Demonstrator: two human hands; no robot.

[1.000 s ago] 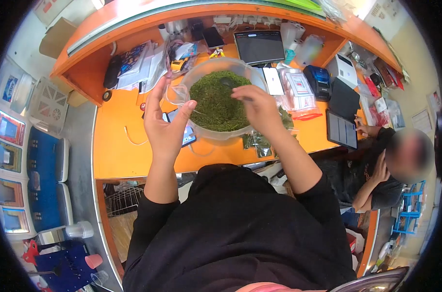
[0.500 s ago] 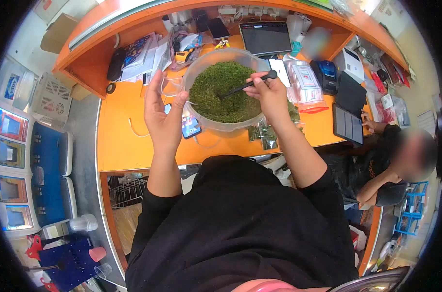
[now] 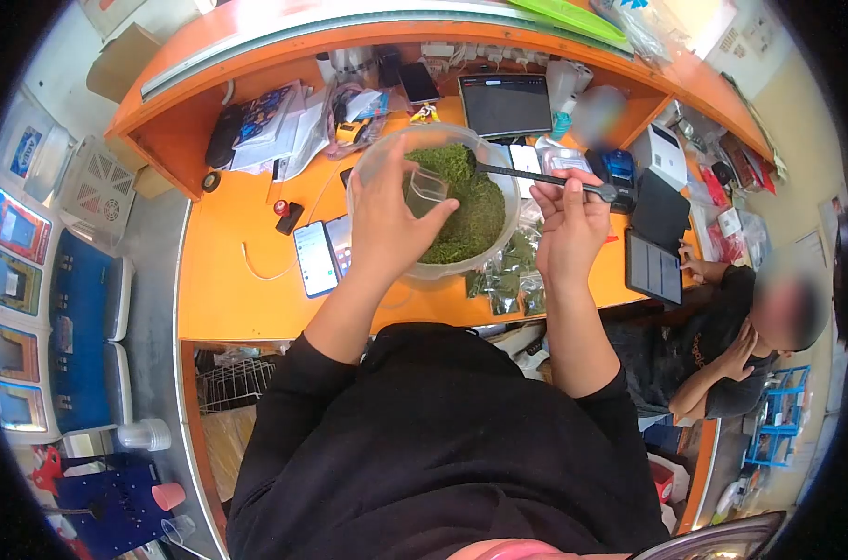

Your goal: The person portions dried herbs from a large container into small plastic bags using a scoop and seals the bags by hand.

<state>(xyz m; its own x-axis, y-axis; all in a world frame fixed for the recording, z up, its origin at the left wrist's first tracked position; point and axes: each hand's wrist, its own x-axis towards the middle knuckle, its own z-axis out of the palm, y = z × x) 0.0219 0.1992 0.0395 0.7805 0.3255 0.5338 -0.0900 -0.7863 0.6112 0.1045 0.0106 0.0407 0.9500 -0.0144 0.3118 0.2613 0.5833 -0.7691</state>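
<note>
A large translucent tub (image 3: 510,210) on the orange counter holds a heap of green shredded leaf (image 3: 475,219). Over the tub's left part, my left hand (image 3: 391,224) is closed round a small clear bag or cup (image 3: 428,187), its mouth facing the heap. My right hand (image 3: 571,224), to the right of the tub, grips a long black spoon (image 3: 545,177) near its handle end; the spoon's head reaches over the heap. Small clear packets of green leaf (image 3: 506,280) lie beside the tub, left of my right forearm.
Two phones (image 3: 316,259) lie left of the tub. Behind it are a tablet (image 3: 506,105), papers (image 3: 289,131) and a dark phone (image 3: 418,83). A black label printer (image 3: 618,173) stands at the right, near a seated person (image 3: 722,345) who touches another tablet (image 3: 654,266).
My left hand has moved right, over the tub, with the clear item. My right hand has shifted right and holds the spoon nearer its end. The spoon's head has moved toward the tub's back.
</note>
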